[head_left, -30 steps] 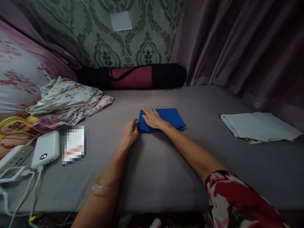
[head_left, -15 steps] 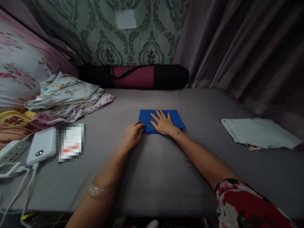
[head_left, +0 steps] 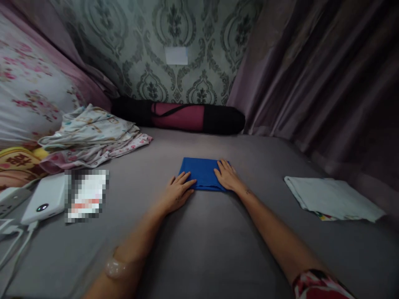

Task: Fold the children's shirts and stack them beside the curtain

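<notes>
A folded blue cloth (head_left: pixel 202 172) lies flat on the grey sheet (head_left: pixel 199 245), its layered edge towards me. Across its near left corner rests my left hand (head_left: pixel 179 193), palm down with the fingers stretched out. My right hand (head_left: pixel 227 174) lies flat on the cloth's right edge, fingers spread and pointing away from me. Neither hand is gripping the cloth. Part of its right edge is hidden under my right hand.
A long black and maroon bag (head_left: pixel 177 116) lies along the patterned wall. Crumpled printed cloths (head_left: pixel 96 133) are at the left, with a white power bank (head_left: pixel 46 197) and cables nearer. A folded pale cloth (head_left: pixel 333 197) lies at the right.
My right hand has slid from the middle of the blue cloth to its right edge. The left hand's curled fingers have straightened onto the near left corner. The camera view has tilted up.
</notes>
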Demonstrator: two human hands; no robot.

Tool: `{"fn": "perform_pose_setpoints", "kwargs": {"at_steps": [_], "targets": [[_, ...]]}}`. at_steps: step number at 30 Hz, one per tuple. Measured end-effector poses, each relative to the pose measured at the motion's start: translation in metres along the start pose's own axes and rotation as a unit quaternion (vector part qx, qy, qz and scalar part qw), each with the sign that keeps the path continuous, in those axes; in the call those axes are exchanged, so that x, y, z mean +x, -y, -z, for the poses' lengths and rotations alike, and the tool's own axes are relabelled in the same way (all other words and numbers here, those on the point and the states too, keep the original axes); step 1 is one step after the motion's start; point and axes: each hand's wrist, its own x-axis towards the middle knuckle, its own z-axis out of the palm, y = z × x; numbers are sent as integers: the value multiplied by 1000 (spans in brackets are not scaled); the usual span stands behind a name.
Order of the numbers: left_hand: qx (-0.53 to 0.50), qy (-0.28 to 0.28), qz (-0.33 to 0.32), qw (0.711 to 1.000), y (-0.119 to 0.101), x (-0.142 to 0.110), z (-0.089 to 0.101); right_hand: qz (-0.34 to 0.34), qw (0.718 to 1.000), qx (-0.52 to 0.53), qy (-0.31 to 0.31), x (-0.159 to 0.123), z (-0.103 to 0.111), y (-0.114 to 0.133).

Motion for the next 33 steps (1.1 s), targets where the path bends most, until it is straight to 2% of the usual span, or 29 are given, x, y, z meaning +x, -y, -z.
{"fn": "perform_pose_setpoints", "kwargs": {"at_steps": [3, 7, 11, 13, 16, 21, 24, 28, 31, 33], "targets": [[-1, -6, 12, 1000, -1, 1, 3, 4, 1000, 6, -2, 1, 0, 0], [15, -21, 24, 999, -6, 6, 12, 6, 1000, 19, 18, -1, 11, 1], [64, -28, 61, 996, -23, 28, 24, 37, 999, 0, -1, -2, 20, 16], [94, -52, 87, 990, -33, 44, 24, 63, 998, -3, -13, -1, 19, 29], [124, -90, 80, 985, -40, 69, 11, 78, 997, 0, -27, 1, 11, 49], [130, -68, 102, 984, -28, 83, -19, 46, 998, 34, -14, 0, -3, 62], [124, -57, 96, 986, -21, 85, -22, 51, 998, 46, -6, 2, 0, 59], [94, -29, 81, 992, -12, 86, -12, 72, 994, 73, 41, 5, 13, 42], [85, -64, 70, 992, -1, 83, -6, 42, 997, 59, -9, 3, 17, 22], [76, -59, 74, 993, 7, 80, -6, 15, 999, 42, -25, 1, 14, 9]]}}
